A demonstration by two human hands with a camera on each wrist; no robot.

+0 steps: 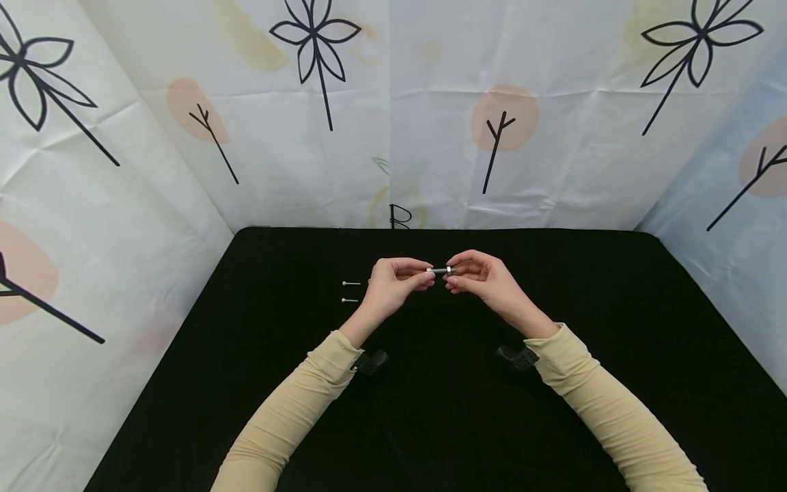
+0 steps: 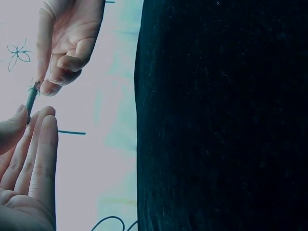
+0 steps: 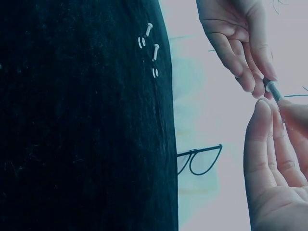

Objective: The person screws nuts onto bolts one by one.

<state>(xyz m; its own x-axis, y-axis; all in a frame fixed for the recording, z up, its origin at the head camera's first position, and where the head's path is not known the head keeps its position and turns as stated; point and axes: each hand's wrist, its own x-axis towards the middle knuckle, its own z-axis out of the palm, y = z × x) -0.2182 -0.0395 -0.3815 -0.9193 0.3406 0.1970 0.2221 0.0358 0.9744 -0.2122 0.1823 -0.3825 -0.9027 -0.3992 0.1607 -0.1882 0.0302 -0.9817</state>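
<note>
Over the black table, my left hand (image 1: pixel 389 283) pinches a metal bolt (image 1: pixel 439 270) by its head end between thumb and fingertips. The bolt lies roughly level, its shank pointing right. My right hand (image 1: pixel 487 277) pinches a nut (image 1: pixel 449 271) at the shank's other end, its fingertips partly covering it. In the left wrist view, the shank (image 2: pixel 31 99) spans the short gap between both hands. On the table left of my left hand lie two more bolts, an upper bolt (image 1: pixel 352 283) and a lower bolt (image 1: pixel 350 300).
The right wrist view shows small rings (image 3: pixel 141 42) lying beside the loose bolts on the black tabletop (image 3: pixel 86 125). White patterned cloth (image 1: pixel 430 157) hangs behind the table and along both sides. Dark straps (image 1: pixel 518 357) sit at both wrists, by the yellow sleeves.
</note>
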